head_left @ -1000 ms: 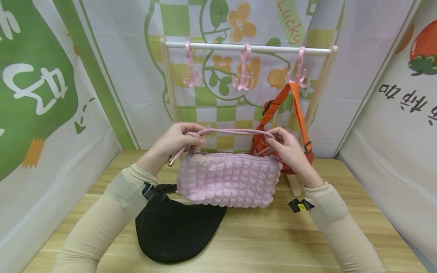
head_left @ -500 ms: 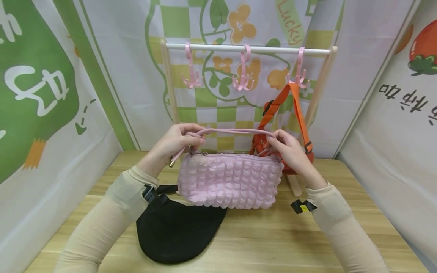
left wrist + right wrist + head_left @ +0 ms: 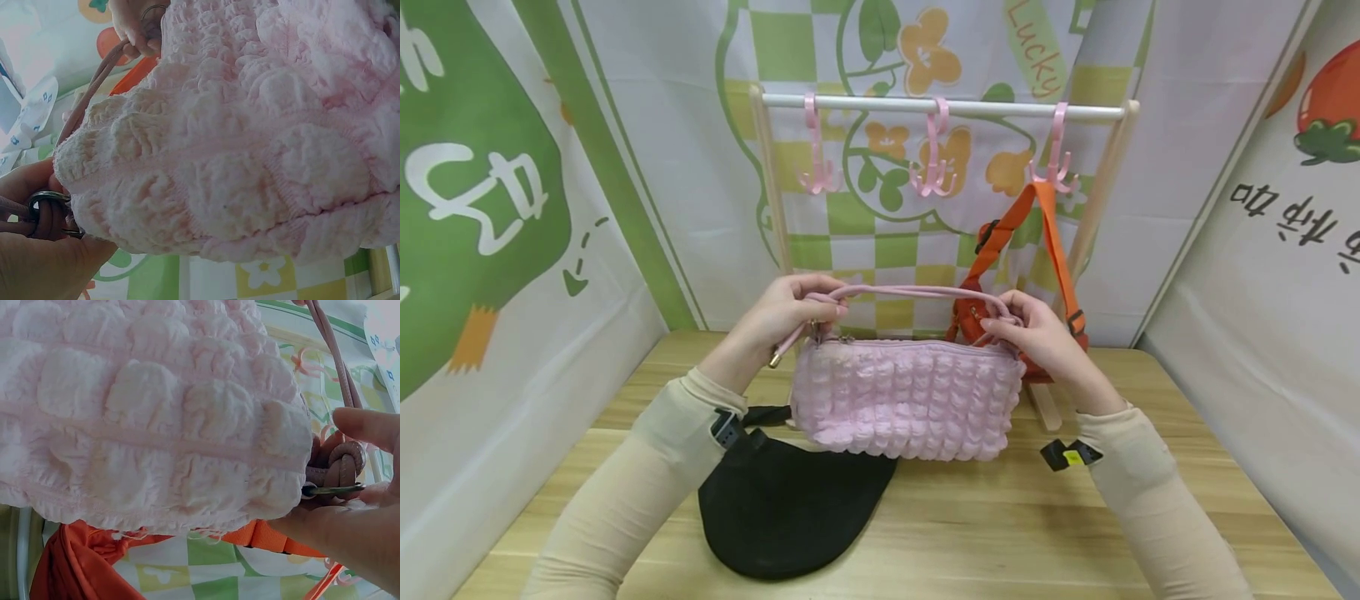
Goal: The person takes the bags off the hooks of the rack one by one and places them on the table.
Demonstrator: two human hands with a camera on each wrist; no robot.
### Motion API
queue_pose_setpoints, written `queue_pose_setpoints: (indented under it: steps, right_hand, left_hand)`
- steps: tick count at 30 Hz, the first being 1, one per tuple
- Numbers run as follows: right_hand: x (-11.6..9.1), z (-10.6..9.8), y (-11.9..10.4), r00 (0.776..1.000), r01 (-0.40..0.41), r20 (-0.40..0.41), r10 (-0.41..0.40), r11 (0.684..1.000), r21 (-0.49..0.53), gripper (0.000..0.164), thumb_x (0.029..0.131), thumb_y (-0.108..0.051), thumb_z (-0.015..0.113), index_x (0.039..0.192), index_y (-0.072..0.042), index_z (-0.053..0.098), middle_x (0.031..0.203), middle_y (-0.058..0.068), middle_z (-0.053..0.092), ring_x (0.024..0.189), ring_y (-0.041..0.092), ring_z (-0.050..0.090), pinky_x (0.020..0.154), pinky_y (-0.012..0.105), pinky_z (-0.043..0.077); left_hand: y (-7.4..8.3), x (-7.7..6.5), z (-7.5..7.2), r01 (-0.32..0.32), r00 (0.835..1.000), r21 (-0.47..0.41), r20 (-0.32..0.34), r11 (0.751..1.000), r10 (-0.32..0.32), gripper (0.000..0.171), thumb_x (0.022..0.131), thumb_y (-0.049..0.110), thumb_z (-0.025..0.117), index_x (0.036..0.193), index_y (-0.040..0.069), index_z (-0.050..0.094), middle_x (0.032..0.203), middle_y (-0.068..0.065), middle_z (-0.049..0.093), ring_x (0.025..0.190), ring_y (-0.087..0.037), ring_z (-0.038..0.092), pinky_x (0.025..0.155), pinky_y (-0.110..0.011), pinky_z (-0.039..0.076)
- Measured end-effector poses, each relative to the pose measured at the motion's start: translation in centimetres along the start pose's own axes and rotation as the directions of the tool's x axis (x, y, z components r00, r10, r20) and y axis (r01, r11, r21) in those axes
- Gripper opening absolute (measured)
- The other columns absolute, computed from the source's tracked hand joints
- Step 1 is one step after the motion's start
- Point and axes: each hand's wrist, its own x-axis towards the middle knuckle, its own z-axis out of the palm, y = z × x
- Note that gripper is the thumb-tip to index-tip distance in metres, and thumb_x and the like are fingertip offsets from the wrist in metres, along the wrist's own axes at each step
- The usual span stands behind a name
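A pink puffy handbag (image 3: 910, 398) is held up by its thin pink cord handle (image 3: 917, 291), over the table. My left hand (image 3: 793, 312) pinches the handle's left end, near a metal ring (image 3: 50, 199) in the left wrist view. At the other end my right hand (image 3: 1033, 329) grips the handle by its knot (image 3: 345, 464), close to the bag's top corner. The handle arches between both hands. Below and left, a black bag (image 3: 793, 508) lies on the table, its upper edge partly hidden by the pink bag.
Behind stands a rack with a white rail (image 3: 880, 103) and three pink hooks, one being the middle hook (image 3: 934, 158). An orange bag (image 3: 973, 312) hangs by its strap from the right hook (image 3: 1054, 158). Printed cloth walls enclose the wooden table (image 3: 1000, 525).
My right hand has shifted slightly right and down along the handle, and the knot now shows at its fingers. The left hand and the pink handbag have barely moved.
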Motion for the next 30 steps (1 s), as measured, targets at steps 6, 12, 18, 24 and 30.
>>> queue_pose_setpoints:
  steps: [6,12,18,24,30]
  right_hand:
    - [-0.1,-0.2,0.5,0.998,0.053,0.017,-0.052,0.997,-0.056,0.021,0.091,-0.006,0.060,0.102,0.003,0.044,0.085,0.005,0.046,0.069,0.006,0.042,0.057,0.019,0.037]
    - [-0.1,-0.3,0.9,0.996,0.092,-0.002,-0.093,0.989,-0.113,0.025,0.090,-0.005,0.061,0.109,0.006,0.049,0.085,0.006,0.047,0.066,0.006,0.041,0.054,0.019,0.037]
    - [-0.3,-0.4,1.0,0.992,0.123,0.022,-0.121,0.986,-0.114,0.027,0.090,-0.005,0.062,0.110,0.007,0.048,0.084,0.006,0.043,0.067,0.006,0.039,0.054,0.019,0.035]
    - [-0.2,-0.4,1.1,0.990,0.140,0.038,-0.138,0.989,-0.055,0.024,0.088,0.003,0.060,0.109,0.005,0.047,0.080,0.005,0.039,0.067,0.005,0.038,0.054,0.018,0.033]
    - [-0.2,-0.6,1.4,0.992,0.119,0.043,-0.117,0.992,-0.035,0.025,0.090,0.000,0.060,0.110,0.007,0.047,0.080,0.003,0.039,0.068,0.005,0.038,0.054,0.018,0.032]
  left_hand:
    - [-0.2,-0.1,-0.1,0.003,1.000,0.001,0.000,1.000,-0.003,0.037,0.083,0.002,0.065,0.119,-0.002,0.059,0.077,0.002,0.064,0.057,-0.009,0.054,0.052,-0.021,0.048]
    - [-0.2,-0.3,-0.3,0.004,1.000,0.012,-0.009,1.000,-0.004,0.032,0.084,0.002,0.065,0.115,0.001,0.061,0.079,0.002,0.067,0.058,-0.009,0.053,0.053,-0.021,0.047]
    - [-0.4,-0.4,-0.6,-0.029,0.999,-0.031,-0.017,0.999,0.029,0.037,0.083,-0.005,0.061,0.120,-0.004,0.058,0.085,0.003,0.069,0.059,-0.010,0.054,0.054,-0.022,0.047]
    - [-0.4,-0.6,-0.8,-0.038,0.998,-0.055,-0.050,0.998,0.035,0.038,0.081,-0.005,0.061,0.119,-0.001,0.060,0.089,0.002,0.070,0.065,-0.009,0.058,0.056,-0.022,0.049]
    - [-0.6,-0.9,-0.9,-0.031,0.997,-0.022,-0.065,0.999,0.030,0.036,0.083,-0.004,0.062,0.118,0.002,0.061,0.094,0.001,0.070,0.074,-0.009,0.062,0.061,-0.021,0.050]
